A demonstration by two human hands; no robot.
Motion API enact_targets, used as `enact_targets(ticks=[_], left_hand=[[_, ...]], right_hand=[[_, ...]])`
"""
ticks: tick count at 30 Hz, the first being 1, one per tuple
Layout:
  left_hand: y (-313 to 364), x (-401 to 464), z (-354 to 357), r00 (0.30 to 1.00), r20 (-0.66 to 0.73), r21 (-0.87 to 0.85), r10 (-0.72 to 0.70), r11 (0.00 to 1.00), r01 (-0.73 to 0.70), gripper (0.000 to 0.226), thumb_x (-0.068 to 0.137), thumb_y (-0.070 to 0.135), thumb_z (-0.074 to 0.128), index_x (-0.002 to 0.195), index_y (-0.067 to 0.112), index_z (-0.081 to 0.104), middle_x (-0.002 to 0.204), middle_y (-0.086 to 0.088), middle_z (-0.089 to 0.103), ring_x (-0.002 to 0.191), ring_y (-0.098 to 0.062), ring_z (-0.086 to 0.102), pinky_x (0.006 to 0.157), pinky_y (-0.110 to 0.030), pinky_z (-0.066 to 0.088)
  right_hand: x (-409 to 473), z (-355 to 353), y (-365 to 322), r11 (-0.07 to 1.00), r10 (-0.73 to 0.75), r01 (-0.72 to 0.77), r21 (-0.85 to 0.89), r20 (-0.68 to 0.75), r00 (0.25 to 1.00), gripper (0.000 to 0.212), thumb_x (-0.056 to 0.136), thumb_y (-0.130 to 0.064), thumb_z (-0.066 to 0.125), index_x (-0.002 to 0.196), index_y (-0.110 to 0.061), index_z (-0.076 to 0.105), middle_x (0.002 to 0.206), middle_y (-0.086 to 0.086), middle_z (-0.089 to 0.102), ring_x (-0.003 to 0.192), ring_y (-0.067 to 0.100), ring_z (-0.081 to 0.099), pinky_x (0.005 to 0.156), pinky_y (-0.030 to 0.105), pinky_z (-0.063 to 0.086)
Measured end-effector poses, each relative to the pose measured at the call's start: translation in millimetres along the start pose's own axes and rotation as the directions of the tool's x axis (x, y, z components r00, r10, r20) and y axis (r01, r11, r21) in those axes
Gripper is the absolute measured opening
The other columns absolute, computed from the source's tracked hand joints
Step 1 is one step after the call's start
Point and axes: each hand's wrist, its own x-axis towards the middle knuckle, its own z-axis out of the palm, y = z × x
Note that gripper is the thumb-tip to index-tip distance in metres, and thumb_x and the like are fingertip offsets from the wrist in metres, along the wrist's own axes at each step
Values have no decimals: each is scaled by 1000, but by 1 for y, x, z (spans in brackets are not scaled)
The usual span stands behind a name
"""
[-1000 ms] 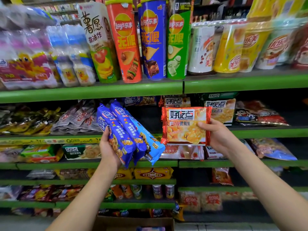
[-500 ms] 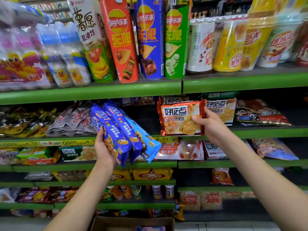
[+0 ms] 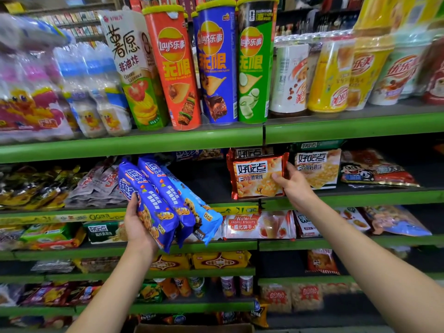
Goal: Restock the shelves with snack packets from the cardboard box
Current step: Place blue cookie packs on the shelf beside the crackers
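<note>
while the right hand [image 3: 294, 186] pinches the right edge of an orange-red biscuit packet [image 3: 257, 176], thumb on its front & fingers curled behind, that packet stands upright at the front lip of the second green shelf [image 3: 360, 197], just left of a white packet of the same brand [image 3: 318, 168]. another red packet top [image 3: 249, 152] shows right behind it. left of the orange-red packet, w/ a dark gap of bare shelf between, the left hand [image 3: 137, 227] grips a fan of three blue cookie packets [image 3: 165, 203], fingers wrapped round their lower ends, tops tilted up-left; they hang in front of the shelf edge, not on it. above the orange-red packet, the top green shelf [image 3: 144, 143] carries tall chip tubes: orange [image 3: 174, 68], blue [image 3: 216, 63], green [image 3: 254, 61], then wrapped drink cups [image 3: 336, 73] to the right. below it, a pink wafer packet [image 3: 258, 225] lies on the third shelf, yellow packs [image 3: 218, 260] lower down. far below, at the frame's bottom edge, a cardboard box [image 3: 192, 329] rim shows. shelving fills the whole view; aisle bg at top is blurred.
</note>
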Motion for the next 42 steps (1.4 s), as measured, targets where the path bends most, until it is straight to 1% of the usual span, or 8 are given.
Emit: enact_targets(ticks=[6, 11, 17, 21, 25, 31, 35, 42], left_hand=[[2, 3, -2, 1000, -11, -21, 10, 1000, -10, 35, 89, 51, 59, 76, 28, 82, 93, 2, 78, 80, -18, 76, 62, -36, 61], [-2, 5, -4, 1000, -5, 1, -20, 1000, 20, 33, 84, 53, 64, 81, 27, 83, 100, 0, 77, 84, -22, 76, 65, -40, 61], [-5, 6, 0, 1000, 19, 15, -20, 1000, 20, 31, 84, 53, 64, 81, 28, 82, 100, 1, 77, 85, -21, 76, 65, -40, 61], [-5, 8, 0, 999, 17, 20, -29, 999, 29, 31, 85, 52, 64, 79, 27, 82, 98, 1, 77, 83, -21, 76, 64, -39, 61], [-5, 8, 1, 999, 19, 19, -40, 999, 39, 32, 87, 51, 62, 78, 28, 82, 95, 2, 78, 82, -20, 76, 64, -39, 61], [-3, 7, 3, 998, 13, 24, -69, 997, 68, 34, 89, 50, 59, 91, 24, 81, 101, -1, 77, 85, -22, 75, 67, -41, 62], [0, 8, 2, 997, 17, 31, -72, 997, 72, 36, 91, 50, 57, 114, 24, 68, 107, -1, 76, 90, -21, 74, 73, -39, 62], [1, 12, -6, 998, 2, 15, -65, 998, 65, 35, 89, 50, 60, 109, 24, 70, 104, 0, 76, 88, -21, 74, 73, -41, 62]], right_hand=[[5, 6, 1, 985, -24, 12, -171, -69, 997, 52, 97, -28, 60, 144, -15, 42, 129, 2, 63, 122, 25, 58, 106, 48, 44], [8, 11, 5, 924, -92, 33, -382, -135, 987, 53, 100, -25, 55, 147, -11, 34, 95, -2, 64, 80, 14, 62, 59, 22, 44], [-7, 18, 0, 833, -183, 55, -551, -181, 966, 80, 96, -14, 60, 158, -15, 9, 134, 14, 55, 96, 18, 58, 82, 31, 51], [-28, 32, 10, 595, -472, 271, -757, -55, 880, 71, 93, -6, 59, 154, -14, 23, 161, 16, 20, 145, 31, 29, 117, 42, 27], [-24, 41, 7, 317, -582, 358, -878, 118, 805, 31, 89, -7, 58, 120, -11, 65, 137, 17, 53, 122, 38, 48, 97, 53, 48], [-4, 49, -3, 140, -498, 364, -921, 252, 829, 37, 90, -26, 63, 127, -21, 61, 133, 13, 57, 111, 39, 55, 77, 48, 55], [5, 51, -5, 150, -467, 348, -926, 244, 850, 40, 87, -29, 63, 127, -24, 62, 130, 11, 60, 114, 39, 53, 85, 52, 52], [-2, 45, 6, 175, -488, 386, -906, 261, 833, 42, 87, -28, 66, 128, -24, 60, 136, 7, 56, 114, 36, 51, 85, 48, 53]])
